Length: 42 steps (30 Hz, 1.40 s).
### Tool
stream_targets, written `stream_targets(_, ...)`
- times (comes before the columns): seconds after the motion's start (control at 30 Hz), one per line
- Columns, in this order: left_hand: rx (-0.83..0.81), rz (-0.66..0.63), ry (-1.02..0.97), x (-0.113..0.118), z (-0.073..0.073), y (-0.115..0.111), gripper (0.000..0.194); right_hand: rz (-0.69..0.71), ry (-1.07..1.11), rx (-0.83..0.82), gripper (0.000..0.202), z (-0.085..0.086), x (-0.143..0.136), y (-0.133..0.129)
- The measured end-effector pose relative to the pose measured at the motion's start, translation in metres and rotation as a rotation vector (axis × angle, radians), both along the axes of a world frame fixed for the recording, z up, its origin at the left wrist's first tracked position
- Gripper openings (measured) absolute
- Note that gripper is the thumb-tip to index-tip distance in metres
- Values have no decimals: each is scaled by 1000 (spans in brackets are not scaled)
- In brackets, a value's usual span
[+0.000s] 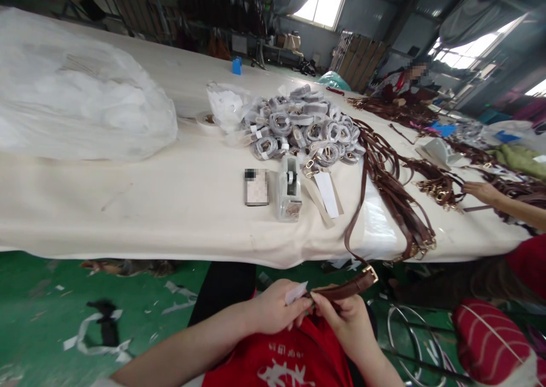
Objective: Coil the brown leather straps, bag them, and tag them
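Just past the table's front edge, over a red apron (284, 356), my left hand (284, 307) and my right hand (343, 316) meet, fingers closed. A small white paper piece (296, 292) sticks up from my left hand. My right hand pinches a brown leather strap (350, 285), whose gold buckle (370, 274) hangs at its outer end. From the buckle the strap runs up over the table edge to the pile of brown straps (384, 174). My fingers hide where the two hands meet.
On the cream table (205, 205) are wrapped grey strap rolls (307, 123), a tape dispenser (290, 188), paper strips (327, 194) and a large plastic bag (81, 97) at left. A person's arm (503, 200) reaches in from the right; another person (401, 86) is farther back.
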State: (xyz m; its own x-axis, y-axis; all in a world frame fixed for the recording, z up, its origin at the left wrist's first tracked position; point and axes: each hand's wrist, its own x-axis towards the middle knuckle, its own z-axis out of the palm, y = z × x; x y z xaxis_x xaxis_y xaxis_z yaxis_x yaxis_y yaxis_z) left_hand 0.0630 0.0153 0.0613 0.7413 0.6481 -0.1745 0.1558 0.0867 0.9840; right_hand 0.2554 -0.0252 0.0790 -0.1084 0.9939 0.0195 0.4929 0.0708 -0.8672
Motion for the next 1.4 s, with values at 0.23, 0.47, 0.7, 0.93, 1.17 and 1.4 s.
stream_targets(0.23,-41,-26,10,-1,1,-2,41,-185,168,-136,33,-9,21,-2)
stream_targets(0.47,-14,-105,19,4,0,-4,40,-48,117,-114,29,-5,10,-5)
stream_targets(0.7,51,-27,63,4,2,-4,34,-64,197,-111,34,-9,10,-6)
stream_targets(0.93,-61,-99,42,3,0,-9,33,-250,276,-111,27,-10,19,-3)
stream_targets(1.17,-123,-67,51,8,3,-10,30,-164,221,-111,19,-9,21,-5)
stream_targets(1.4,-104,-34,18,9,3,-9,25,-110,99,-24,17,-2,18,-4)
